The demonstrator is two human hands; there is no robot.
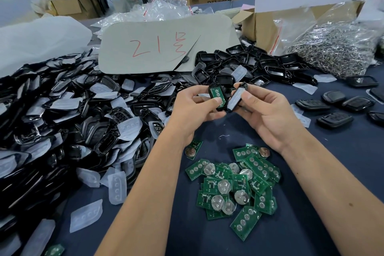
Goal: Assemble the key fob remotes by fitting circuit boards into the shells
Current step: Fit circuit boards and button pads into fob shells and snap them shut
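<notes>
My left hand (193, 108) grips a black shell half (212, 92) with a green circuit board (216, 93) seated inside, the thumb pressing on the board's lower end. My right hand (264, 114) holds a second shell half (236, 98) with a translucent rubber pad in it, tilted toward the first and touching it at the lower edge. Both are held above the dark blue table (324, 172). A loose pile of green circuit boards (234, 185) with coin-cell holders lies below my hands.
A large heap of black shell halves and translucent pads (68, 122) fills the left. More shell backs (261, 64) lie behind my hands. Assembled fobs (334, 119) sit at right. A grey sheet (164, 41), cardboard box (276, 25) and bag of key rings (336, 48) stand beyond.
</notes>
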